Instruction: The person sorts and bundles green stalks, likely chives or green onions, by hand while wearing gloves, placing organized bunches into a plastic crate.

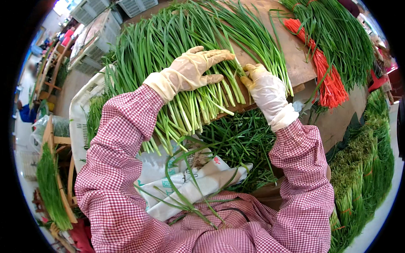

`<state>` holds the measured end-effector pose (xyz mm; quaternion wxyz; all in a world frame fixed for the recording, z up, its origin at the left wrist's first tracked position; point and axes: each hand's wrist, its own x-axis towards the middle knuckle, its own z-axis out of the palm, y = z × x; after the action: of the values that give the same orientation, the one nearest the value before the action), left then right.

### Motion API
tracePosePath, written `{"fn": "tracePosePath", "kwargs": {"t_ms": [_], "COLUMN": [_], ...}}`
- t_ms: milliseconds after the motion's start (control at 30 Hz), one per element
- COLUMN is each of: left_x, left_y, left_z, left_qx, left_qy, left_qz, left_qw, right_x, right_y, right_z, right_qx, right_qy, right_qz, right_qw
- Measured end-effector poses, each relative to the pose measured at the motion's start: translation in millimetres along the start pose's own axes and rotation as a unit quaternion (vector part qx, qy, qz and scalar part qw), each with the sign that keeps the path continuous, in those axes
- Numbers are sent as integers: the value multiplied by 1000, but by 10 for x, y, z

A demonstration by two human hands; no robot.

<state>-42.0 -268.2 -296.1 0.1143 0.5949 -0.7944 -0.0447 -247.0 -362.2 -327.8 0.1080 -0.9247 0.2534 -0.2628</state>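
Observation:
A wide layer of garlic chives (147,46) covers the wooden board (295,69), pale stem ends toward me. My left hand (192,69), in a cream glove, lies over the stems with its fingers stretched to the right. Just right of it, my right hand (263,82), in a whitish glove with yellowed fingertips, has thumb and fingers pinched at the stem of a garlic chive (236,63). A smaller spread of chives lies beyond and right of that hand. Its fingertips partly hide what they grip.
Red ties (331,80) hang over the board's right edge beside more chives (346,42). Bundled chives (363,168) are stacked at right. Loose green leaves (240,135) and a white printed sack (194,181) lie below the board. Crates (95,50) stand at far left.

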Motion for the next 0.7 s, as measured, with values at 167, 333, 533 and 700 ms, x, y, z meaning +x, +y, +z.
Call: {"fn": "tracePosePath", "kwargs": {"t_ms": [167,333,533,700], "left_x": [-115,-82,-381,-656], "left_y": [-59,-39,-35,80], "left_z": [2,-17,-186,-352], "left_qx": [-14,8,56,21], "left_qy": [-7,-15,81,142], "left_qz": [15,20,0,-44], "left_qw": [1000,1000,995,989], "right_x": [-41,-47,-315,-1374], "right_y": [26,142,-247,-389], "right_z": [-80,-96,-818,-503], "right_qx": [85,123,191,-131], "right_qy": [-43,-39,-143,-540], "right_qz": [59,78,144,-96], "right_qw": [994,989,960,826]}}
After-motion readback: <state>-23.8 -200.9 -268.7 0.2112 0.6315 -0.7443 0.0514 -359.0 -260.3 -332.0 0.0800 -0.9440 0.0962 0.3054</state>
